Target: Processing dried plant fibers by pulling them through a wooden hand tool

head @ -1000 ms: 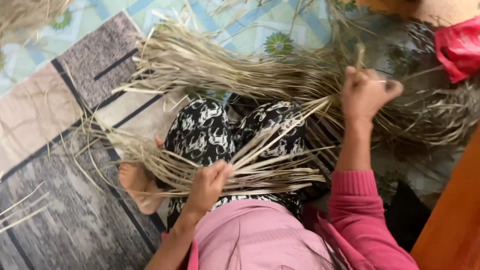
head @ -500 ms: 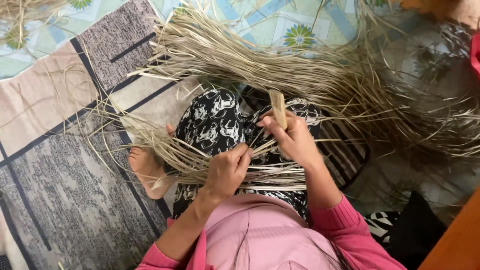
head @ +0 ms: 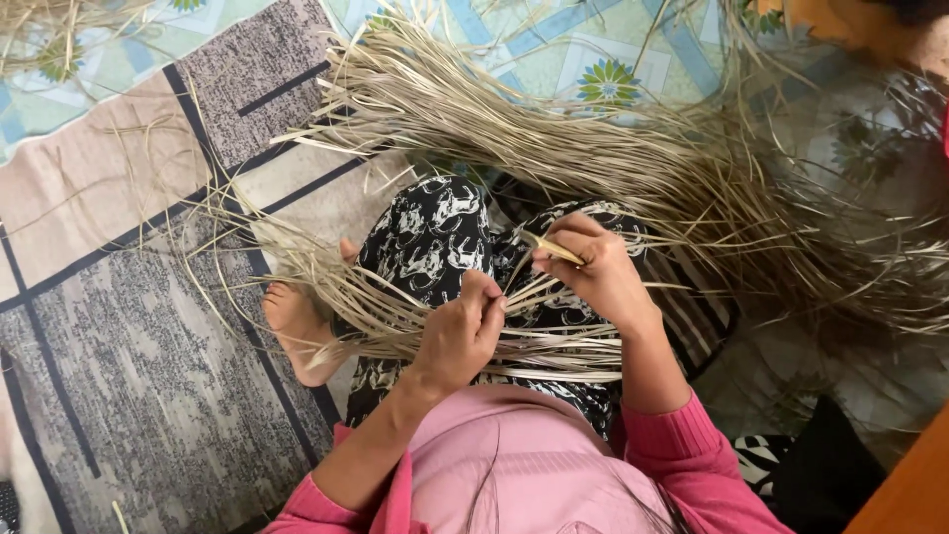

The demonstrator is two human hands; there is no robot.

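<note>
— Across the lap, head view: what does each hand have?

— Left hand [head: 460, 336] is curled, fingers pressing a sheaf of flat dried strips [head: 415, 321] down on the patterned black-and-white trousers [head: 425, 232]. Right hand [head: 598, 272] sits just beside it, thumb and fingers pinched on one pale strip [head: 552, 249] that runs slantwise over the knuckles.

— Where do those strips lie, relative to the hands?

— Sheaf passes under the left hand, fans out leftward past a bare foot [head: 297, 331], and its other ends run rightward beneath the right wrist. Beyond both hands, farther from the body, a big loose heap of the same strips [head: 593, 148] spreads across the floor and trails off to the right.

— Anything else close by?

— Grey and beige striped mat [head: 129, 326] left of the left hand, under the foot. Flower-printed floor covering [head: 603, 74] beyond the heap. Pink sleeves [head: 672, 440] on both arms, nearest the camera. Orange-brown edge [head: 914, 485] at the lower right, right of the right elbow; cannot tell what it belongs to.
</note>
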